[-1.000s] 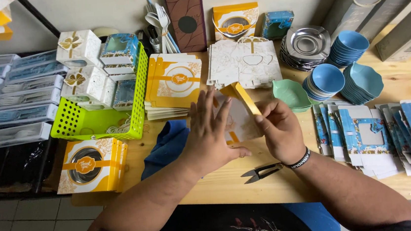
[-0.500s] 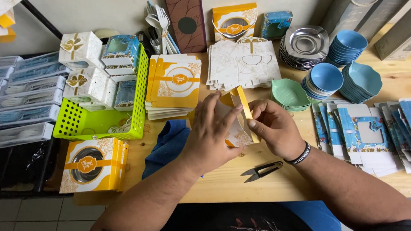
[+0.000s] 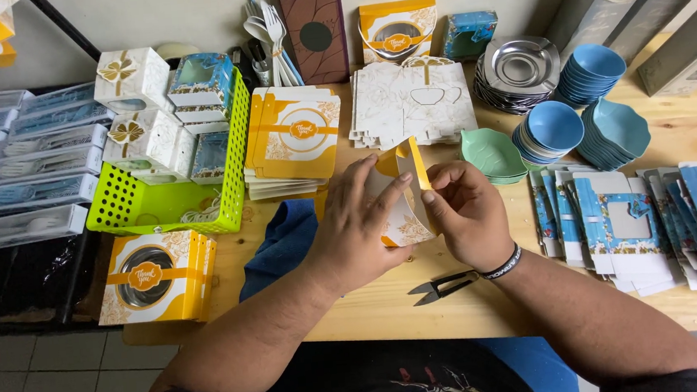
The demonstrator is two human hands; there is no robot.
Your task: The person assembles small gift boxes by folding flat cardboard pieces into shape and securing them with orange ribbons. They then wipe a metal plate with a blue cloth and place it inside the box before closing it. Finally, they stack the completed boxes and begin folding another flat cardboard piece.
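head view shows the left hand (image 3: 358, 235) and the right hand (image 3: 465, 215) both closed around a yellow and white gift box (image 3: 403, 199), partly folded, held just above the wooden table (image 3: 391, 301). black thread snips (image 3: 443, 287) lie on the table just below the box. a green basket (image 3: 166, 205) sits well to its left, blue bowls (image 3: 555, 126) to its right.

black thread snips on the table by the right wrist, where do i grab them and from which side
Judging by how they lie, take the black thread snips by the wider handle end on the right, near the right hand and its wristband. They lie flat on the wooden table with the pointed tips aimed left, so come from above on the right and pinch the handle's two sides, keeping your fingers clear of the points.
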